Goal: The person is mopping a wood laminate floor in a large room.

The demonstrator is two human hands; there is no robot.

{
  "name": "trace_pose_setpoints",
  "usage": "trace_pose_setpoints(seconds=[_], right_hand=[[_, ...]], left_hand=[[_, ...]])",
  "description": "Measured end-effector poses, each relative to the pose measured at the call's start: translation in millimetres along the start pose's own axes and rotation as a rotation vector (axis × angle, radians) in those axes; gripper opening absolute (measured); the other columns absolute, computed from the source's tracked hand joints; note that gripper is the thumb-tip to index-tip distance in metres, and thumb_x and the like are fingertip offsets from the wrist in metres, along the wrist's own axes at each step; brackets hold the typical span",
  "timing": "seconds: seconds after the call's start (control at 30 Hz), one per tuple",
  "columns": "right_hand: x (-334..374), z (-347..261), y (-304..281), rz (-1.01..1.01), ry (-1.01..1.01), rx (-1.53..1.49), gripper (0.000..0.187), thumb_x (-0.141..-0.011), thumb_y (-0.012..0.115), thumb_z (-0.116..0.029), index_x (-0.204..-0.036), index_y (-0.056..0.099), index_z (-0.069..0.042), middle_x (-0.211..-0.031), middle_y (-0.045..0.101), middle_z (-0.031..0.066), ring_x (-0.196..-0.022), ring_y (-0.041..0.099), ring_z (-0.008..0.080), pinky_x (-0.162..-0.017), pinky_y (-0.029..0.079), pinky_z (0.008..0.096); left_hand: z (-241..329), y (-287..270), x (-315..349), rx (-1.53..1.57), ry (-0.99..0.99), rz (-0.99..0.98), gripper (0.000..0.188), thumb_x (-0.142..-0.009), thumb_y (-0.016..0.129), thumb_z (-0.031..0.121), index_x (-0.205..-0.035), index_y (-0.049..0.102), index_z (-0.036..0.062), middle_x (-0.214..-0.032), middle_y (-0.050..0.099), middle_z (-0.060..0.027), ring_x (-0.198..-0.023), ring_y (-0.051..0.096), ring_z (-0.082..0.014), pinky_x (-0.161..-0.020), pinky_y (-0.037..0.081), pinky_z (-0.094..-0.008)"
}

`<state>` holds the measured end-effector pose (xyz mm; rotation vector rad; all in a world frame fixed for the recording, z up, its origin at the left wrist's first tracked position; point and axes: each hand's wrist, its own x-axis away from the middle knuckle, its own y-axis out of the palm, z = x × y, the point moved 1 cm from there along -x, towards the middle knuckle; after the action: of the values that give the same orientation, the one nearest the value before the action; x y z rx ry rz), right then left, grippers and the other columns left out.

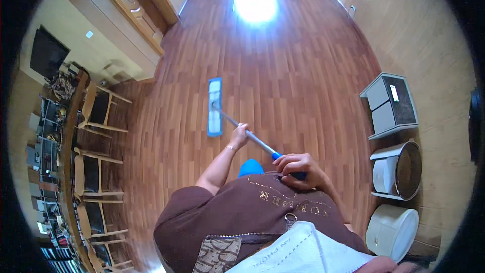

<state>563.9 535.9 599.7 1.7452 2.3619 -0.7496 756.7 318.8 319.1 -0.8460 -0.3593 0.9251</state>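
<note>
Mop [261, 143]: ctr of frame; silver pole ran diag. from ctr L down to lower ctr, in both your hands.
Mop head [215, 93]: on the floor, just L of ctr; flat, blue-rimmed, pale on top, long side approx. vert. in frame.
L hand [240, 135]: you had it closed round the pole, nr. ctr; bracelet [231, 147] on that wrist.
R hand [301, 168]: you had fingers wrapped round the blue/dark handle end, lower ctr, by your brown shirt [217, 212].
Floor [303, 96]: reddish-brown wood-look boards; bright patch [255, 1] at upper ctr.
L edge: wooden chairs [87, 103] in a row beside a long, cluttered desk; dark screen [48, 53] upper L.
R edge: grey cabinet [381, 116], w/ 2 rounded pale units [386, 232] below it, lower R.
</note>
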Motion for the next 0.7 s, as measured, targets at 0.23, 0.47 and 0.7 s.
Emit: trace_pose_setpoints(seconds=[0.23,0.47,0.7], right_hand=[[-1.4,15.4,-49.7,0.115,0.126,-0.161,0.008,-0.081,0.063,0.002,-0.074,0.06,0.003,-0.081,0.065,0.0121,-0.093,0.063,0.0269,-0.087,0.049,0.0393],[25.5,-0.6,-87.5,0.29,0.167,-0.144,0.006,-0.077,0.059,0.006,-0.072,0.063,0.005,-0.08,0.065,0.0146,-0.092,0.064,0.0284,-0.088,0.048,0.0401],[73.7,-63.8,-111.5,0.459,0.22,0.113,0.008,-0.071,0.064,-0.004,-0.071,0.064,0.004,-0.08,0.066,0.0173,-0.09,0.066,0.0325,-0.087,0.05,0.0422]], left_hand=[[8.3,3.7,-14.4,-0.095,-0.063,-0.002,0.031,-0.079,0.069,0.033,-0.082,0.057,0.0052,-0.085,0.059,-0.0164,-0.086,0.058,-0.037,-0.073,0.047,-0.0451],[76.3,24.9,-65.2,-0.142,-0.113,-0.229,0.013,-0.076,0.064,0.02,-0.085,0.062,0.0108,-0.094,0.062,-0.0131,-0.092,0.062,-0.0364,-0.074,0.051,-0.0497],[186.5,66.2,-101.1,0.013,0.109,-0.371,0.01,-0.079,0.059,0.016,-0.085,0.061,0.0084,-0.098,0.06,-0.0161,-0.092,0.062,-0.0406,-0.075,0.05,-0.0517]])
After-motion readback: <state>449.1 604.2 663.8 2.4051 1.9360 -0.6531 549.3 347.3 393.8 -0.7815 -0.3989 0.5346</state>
